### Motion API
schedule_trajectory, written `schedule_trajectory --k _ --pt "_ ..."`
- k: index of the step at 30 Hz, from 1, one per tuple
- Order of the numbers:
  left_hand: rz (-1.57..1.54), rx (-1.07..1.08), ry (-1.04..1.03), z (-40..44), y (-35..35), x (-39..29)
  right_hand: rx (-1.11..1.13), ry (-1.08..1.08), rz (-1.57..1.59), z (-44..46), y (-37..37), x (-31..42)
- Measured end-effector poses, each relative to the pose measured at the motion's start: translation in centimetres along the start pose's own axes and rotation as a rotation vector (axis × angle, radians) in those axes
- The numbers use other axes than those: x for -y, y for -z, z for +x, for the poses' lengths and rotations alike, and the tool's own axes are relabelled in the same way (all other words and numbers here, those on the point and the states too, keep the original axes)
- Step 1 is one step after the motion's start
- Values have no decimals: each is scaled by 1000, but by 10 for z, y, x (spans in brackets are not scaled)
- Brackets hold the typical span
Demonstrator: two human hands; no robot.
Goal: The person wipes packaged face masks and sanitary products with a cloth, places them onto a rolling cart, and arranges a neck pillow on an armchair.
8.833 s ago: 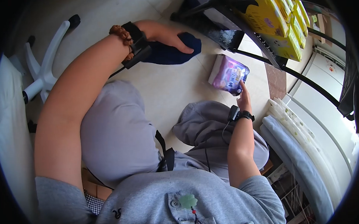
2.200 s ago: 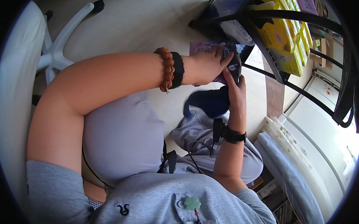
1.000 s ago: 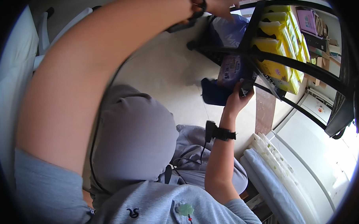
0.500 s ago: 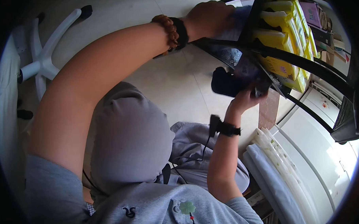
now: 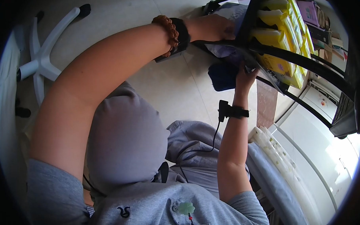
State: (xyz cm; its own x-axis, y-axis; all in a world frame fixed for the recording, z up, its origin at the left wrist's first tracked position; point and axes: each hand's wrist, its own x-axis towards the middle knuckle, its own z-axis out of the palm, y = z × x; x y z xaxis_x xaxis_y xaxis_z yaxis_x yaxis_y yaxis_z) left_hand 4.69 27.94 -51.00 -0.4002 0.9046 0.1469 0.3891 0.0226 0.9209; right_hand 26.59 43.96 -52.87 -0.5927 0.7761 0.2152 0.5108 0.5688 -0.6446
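My left hand (image 5: 216, 27) reaches across to the lower tier of a black rack (image 5: 225, 42). Its fingers are curled at a bluish, shiny plastic bag (image 5: 234, 12) and look closed on its edge; the fingertips are partly hidden. My right hand (image 5: 246, 76) is raised under the rack's upper tier, thumb and fingers bent around something dark that I cannot make out. Beside its wrist is a dark navy, soft-looking piece (image 5: 221, 77), over the floor. A purplish plastic wrapping (image 5: 225, 51) shows inside the lower tier between the hands.
Yellow soft packs (image 5: 278, 37) fill the upper tier. A white chair base (image 5: 43, 63) stands on the tiled floor at left. Rolled fabric (image 5: 275, 176) lies at right beside white drawers (image 5: 307, 128). A cable runs from my right wrist strap (image 5: 235, 111).
My right hand has moved up, deeper under the upper tier. The navy piece has shifted slightly left and hangs lower. My left hand stays by the bag, of which more now shows.
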Motion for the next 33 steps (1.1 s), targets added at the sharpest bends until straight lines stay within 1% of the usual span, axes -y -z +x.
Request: schedule_trajectory --k 3,4,6,8,9,10,11,12,13,15,16,17,19,21,24,27,30,31,33 --pt "-57 -22 -1 -3 -6 6 81 6 -40 -6 -3 -5" --pt "-78 -15 28 -3 -7 9 114 1 -55 -7 1 -6" --pt "-119 -2 85 -4 -3 12 -10 92 -214 -15 6 -6" --pt "-95 -48 24 -19 5 6 -88 -41 -187 -27 19 10" --pt "-82 -69 -10 -28 8 1 -105 -221 -81 -39 33 27" --pt "-46 -119 -108 -37 10 -7 -200 -287 111 -48 44 30" --pt "-12 -166 -205 -46 9 -15 -240 -344 126 -57 57 27" --pt "21 -214 -305 -50 8 -22 -327 -352 142 -65 66 26" --pt "48 -159 -252 -51 9 -30 -413 -361 156 -70 74 25" --pt "100 -44 -150 -46 10 -44 -463 -349 234 -69 92 28" --pt "111 -46 -130 -42 13 -47 -453 -330 218 -63 102 33" --pt "126 -51 -110 -40 16 -48 -448 -249 224 -55 112 22" --pt "127 -89 -36 -41 28 -52 -406 -279 262 -38 129 66" --pt "83 -134 67 -46 43 -58 -389 -230 304 -24 143 99" --pt "-41 -172 21 -47 74 -58 -487 -180 357 -12 153 143" --pt "104 -34 159 -53 92 -67 -499 -170 403 -19 151 161" --pt "166 -186 156 -72 100 -72 -474 -129 345 -30 161 164" --pt "198 -162 167 -81 111 -86 -435 -107 364 -29 169 167" --pt "277 -106 187 -104 139 -128 -199 -90 342 -24 198 157"
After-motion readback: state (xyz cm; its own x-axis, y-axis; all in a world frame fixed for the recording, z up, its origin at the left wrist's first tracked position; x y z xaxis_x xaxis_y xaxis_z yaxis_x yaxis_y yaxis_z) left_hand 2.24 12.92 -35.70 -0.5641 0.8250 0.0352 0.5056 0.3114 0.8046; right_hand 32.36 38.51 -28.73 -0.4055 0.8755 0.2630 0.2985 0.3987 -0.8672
